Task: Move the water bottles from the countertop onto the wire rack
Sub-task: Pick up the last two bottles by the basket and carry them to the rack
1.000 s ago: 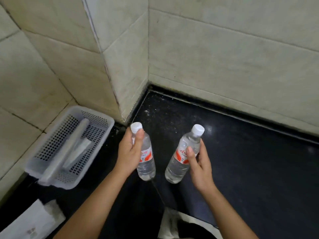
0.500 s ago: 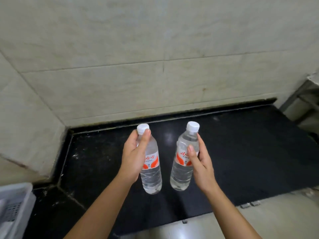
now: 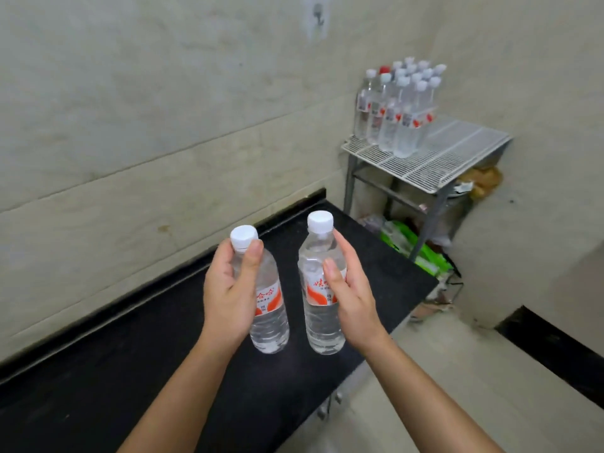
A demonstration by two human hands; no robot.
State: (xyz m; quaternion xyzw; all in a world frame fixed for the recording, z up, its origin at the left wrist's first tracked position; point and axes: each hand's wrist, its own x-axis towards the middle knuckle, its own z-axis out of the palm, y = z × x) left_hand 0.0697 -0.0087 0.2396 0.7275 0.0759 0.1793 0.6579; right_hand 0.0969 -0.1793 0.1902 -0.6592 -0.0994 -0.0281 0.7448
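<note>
The left hand [image 3: 228,294] is wrapped around a water bottle [image 3: 269,317], fingers curled behind it and the thumb [image 3: 251,266] pressed along its front just below the white cap [image 3: 243,237]. The right hand [image 3: 351,297] grips a second water bottle [image 3: 322,308] from its right side, the thumb laid across the red and white label and the fingers closed around the back, with the white cap clear above the hand. Both bottles are held upright, side by side and a little apart, lifted above the black countertop [image 3: 130,364] and not touching it. The countertop runs along a pale tiled wall [image 3: 147,125] and ends near the right, where the wire rack [image 3: 451,158] stands against the corner of the room, well apart from the hands. On the back left part of the rack's white grid shelf a tight cluster of bottles [image 3: 397,109] already stands upright, most with white caps and one with a red cap; the front and right part of the shelf is bare wire. Under the rack lie some green packages [image 3: 421,250] and other clutter too blurred to tell. A light floor [image 3: 441,387] shows at the lower right beside the counter's edge.
</note>
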